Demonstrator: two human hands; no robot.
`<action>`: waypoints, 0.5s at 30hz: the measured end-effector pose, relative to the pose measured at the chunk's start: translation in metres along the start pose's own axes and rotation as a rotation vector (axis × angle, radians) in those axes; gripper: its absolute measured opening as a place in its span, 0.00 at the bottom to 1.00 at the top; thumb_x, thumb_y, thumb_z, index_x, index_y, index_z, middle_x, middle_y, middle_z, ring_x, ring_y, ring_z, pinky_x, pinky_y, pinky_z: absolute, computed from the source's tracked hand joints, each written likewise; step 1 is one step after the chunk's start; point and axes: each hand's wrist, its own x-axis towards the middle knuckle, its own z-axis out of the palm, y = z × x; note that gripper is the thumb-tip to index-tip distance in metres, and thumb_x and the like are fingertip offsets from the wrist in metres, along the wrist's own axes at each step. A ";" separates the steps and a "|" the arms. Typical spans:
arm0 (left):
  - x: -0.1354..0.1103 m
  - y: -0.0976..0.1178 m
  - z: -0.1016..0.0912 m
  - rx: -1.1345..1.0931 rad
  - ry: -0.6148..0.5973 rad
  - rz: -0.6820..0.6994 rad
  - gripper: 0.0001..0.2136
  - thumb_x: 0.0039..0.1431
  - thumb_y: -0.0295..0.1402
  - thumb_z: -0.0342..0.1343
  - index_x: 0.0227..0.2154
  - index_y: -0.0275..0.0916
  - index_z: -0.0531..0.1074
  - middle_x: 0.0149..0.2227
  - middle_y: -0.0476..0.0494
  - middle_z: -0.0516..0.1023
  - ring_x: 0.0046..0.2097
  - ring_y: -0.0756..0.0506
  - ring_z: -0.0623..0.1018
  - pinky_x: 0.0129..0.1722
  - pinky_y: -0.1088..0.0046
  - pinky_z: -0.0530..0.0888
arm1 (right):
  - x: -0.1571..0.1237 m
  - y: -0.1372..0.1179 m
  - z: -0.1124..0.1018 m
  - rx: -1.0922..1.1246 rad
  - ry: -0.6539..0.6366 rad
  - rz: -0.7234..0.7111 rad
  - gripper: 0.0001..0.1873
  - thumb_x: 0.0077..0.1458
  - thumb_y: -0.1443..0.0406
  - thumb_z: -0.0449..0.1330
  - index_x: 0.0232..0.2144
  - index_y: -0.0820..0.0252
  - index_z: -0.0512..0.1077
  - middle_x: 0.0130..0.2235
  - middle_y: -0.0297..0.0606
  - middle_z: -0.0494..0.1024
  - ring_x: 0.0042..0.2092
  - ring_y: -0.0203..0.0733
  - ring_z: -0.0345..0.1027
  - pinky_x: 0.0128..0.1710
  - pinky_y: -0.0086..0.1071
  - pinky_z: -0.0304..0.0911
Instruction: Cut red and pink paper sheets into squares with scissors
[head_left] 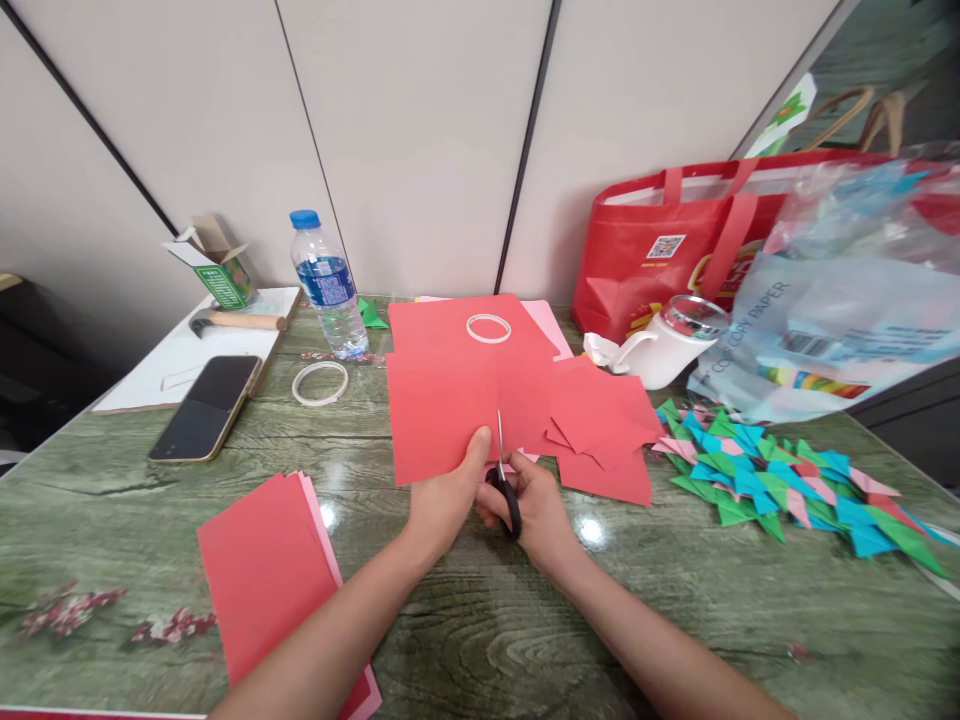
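My left hand (pixel 446 500) grips a sheet of red paper (pixel 442 410) by its lower right corner, thumb on top and fingers underneath. In my right hand (pixel 536 505) is a pair of scissors (pixel 510 505) with black handles, its blades pointing away from me at the sheet's right edge. Behind the held sheet lies more red paper (pixel 435 325), with a white ring (pixel 488 329) resting on it. Cut red pieces (pixel 607 415) overlap in a loose pile right of the scissors. Under my left forearm is a stack of red and pink paper (pixel 262 560).
Folded coloured paper pieces (pixel 795 480) are heaped at right, before a plastic bag (pixel 840 290), a red bag (pixel 637 250) and a white mug (pixel 667 345). At left are a water bottle (pixel 326 290), another ring (pixel 320 384), a phone (pixel 206 408), a hammer (pixel 240 319) and a small box (pixel 217 275).
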 end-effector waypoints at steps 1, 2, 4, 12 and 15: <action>0.000 0.000 0.000 0.025 -0.027 -0.015 0.11 0.44 0.43 0.54 0.19 0.40 0.69 0.24 0.45 0.75 0.29 0.45 0.74 0.34 0.70 0.69 | 0.000 0.001 -0.001 0.002 -0.004 -0.018 0.16 0.38 0.61 0.64 0.24 0.60 0.60 0.16 0.26 0.68 0.16 0.30 0.59 0.16 0.23 0.55; -0.001 0.000 0.001 0.054 -0.050 -0.029 0.12 0.44 0.44 0.53 0.18 0.40 0.68 0.23 0.45 0.74 0.28 0.45 0.74 0.32 0.70 0.69 | 0.001 0.001 -0.001 -0.002 -0.006 -0.034 0.16 0.38 0.61 0.64 0.24 0.59 0.59 0.17 0.27 0.69 0.17 0.31 0.60 0.17 0.24 0.56; -0.001 0.000 0.001 0.081 -0.058 -0.034 0.12 0.45 0.44 0.52 0.18 0.40 0.67 0.22 0.45 0.74 0.28 0.45 0.73 0.31 0.70 0.69 | 0.001 0.001 -0.002 -0.020 -0.008 -0.049 0.17 0.38 0.60 0.64 0.23 0.59 0.59 0.19 0.29 0.70 0.18 0.31 0.61 0.18 0.25 0.58; -0.001 -0.002 0.001 0.048 -0.033 -0.004 0.11 0.45 0.43 0.53 0.24 0.39 0.69 0.29 0.44 0.75 0.33 0.45 0.74 0.36 0.71 0.69 | 0.002 0.001 -0.002 -0.038 0.017 -0.035 0.17 0.37 0.60 0.64 0.22 0.59 0.59 0.17 0.29 0.69 0.17 0.30 0.58 0.15 0.24 0.55; -0.001 -0.002 0.000 0.067 -0.038 -0.002 0.12 0.45 0.43 0.53 0.24 0.39 0.69 0.30 0.43 0.75 0.34 0.45 0.74 0.37 0.71 0.68 | 0.002 0.001 -0.002 -0.040 0.021 -0.025 0.16 0.37 0.61 0.64 0.22 0.60 0.59 0.16 0.27 0.67 0.16 0.29 0.57 0.15 0.23 0.53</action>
